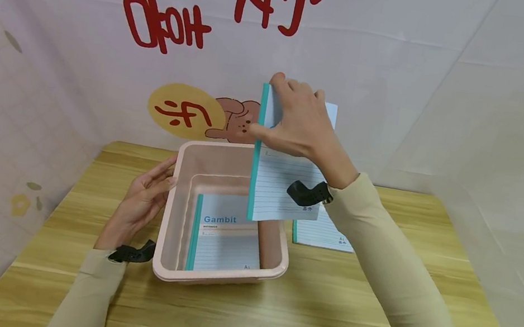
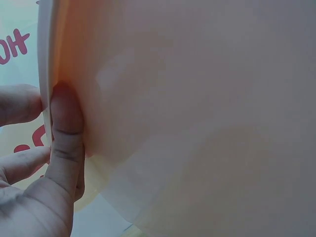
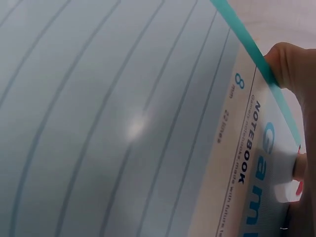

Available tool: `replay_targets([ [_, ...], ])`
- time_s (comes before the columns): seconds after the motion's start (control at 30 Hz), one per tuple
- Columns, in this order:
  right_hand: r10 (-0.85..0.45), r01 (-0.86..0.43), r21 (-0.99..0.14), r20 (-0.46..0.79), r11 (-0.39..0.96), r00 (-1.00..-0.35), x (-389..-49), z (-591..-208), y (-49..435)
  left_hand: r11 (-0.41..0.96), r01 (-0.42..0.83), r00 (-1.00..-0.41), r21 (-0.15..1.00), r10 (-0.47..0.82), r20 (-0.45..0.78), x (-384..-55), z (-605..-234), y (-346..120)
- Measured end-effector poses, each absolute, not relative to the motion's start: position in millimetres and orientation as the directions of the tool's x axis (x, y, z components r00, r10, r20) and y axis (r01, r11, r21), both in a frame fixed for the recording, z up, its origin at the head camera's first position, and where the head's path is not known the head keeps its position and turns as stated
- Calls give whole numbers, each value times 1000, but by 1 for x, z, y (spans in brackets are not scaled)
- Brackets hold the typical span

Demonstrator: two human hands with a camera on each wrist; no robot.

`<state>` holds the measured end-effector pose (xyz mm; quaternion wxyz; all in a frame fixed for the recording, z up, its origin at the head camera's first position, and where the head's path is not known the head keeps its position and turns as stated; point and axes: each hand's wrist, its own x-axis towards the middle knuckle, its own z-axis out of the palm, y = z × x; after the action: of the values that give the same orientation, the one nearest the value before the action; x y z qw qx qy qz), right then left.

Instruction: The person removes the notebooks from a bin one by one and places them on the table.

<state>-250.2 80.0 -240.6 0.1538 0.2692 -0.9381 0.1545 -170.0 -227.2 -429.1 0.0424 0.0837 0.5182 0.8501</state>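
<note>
My right hand (image 1: 301, 121) grips a pale blue notebook (image 1: 270, 193) by its teal spine and upper part, holding it upright above the right side of a pink plastic basin (image 1: 219, 279). The right wrist view has the lined cover (image 3: 123, 98) up close, with the thumb at the spine. At the basin's left side, my left hand (image 1: 142, 199) pinches the rim; the left wrist view has the thumb (image 2: 67, 113) on one side and fingers on the other. Inside the basin lies a notebook (image 1: 224, 245) marked "Gambit", face up, teal edge to the left.
Another lined notebook (image 1: 324, 235) lies on the wooden table (image 1: 335, 321) right of the basin, partly hidden by the held notebook and right arm. A white sheet (image 1: 388, 69) with red writing and a cartoon bear (image 1: 242, 124) hangs behind the table.
</note>
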Motion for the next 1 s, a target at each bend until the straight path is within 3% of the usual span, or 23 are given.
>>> replay_targets([
  [0.4,-388,-470,-176,361,865,-848,-275,-259,147,-440,1,-984,898,161,80,-172,-428,-225],
  [1.0,-327,-363,-110,251,925,-911,-300,-320,238,-440,0,-981,898,172,85,-170,-430,-229],
])
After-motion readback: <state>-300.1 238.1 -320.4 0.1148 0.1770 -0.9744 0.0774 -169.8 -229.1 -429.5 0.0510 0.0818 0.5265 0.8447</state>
